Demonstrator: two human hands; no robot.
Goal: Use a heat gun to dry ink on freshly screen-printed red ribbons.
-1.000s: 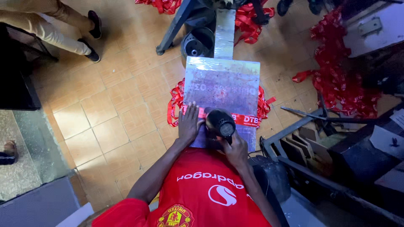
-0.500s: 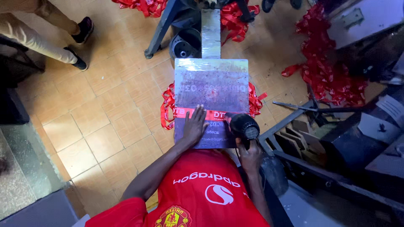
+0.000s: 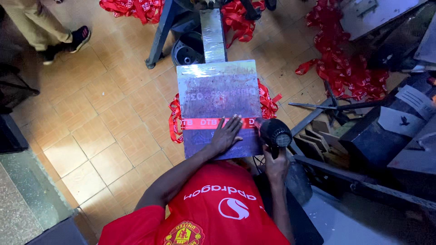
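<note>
While tan floor tiles [image 3: 104, 113] stretch beneath the workshop, a metal plate [image 3: 218, 90] serves as the counter, a red ribbon [image 3: 200, 123] laid across it. The left hand [image 3: 225, 134] presses flat on the ribbon, fingers spread and released. The right hand [image 3: 275, 164] has its fingers clenched around a black heat gun [image 3: 274, 133] at the plate's right edge. Heaps of red ribbon [image 3: 345, 68] litter the floor; another person's shoe [image 3: 80, 37] stands well apart.
</note>
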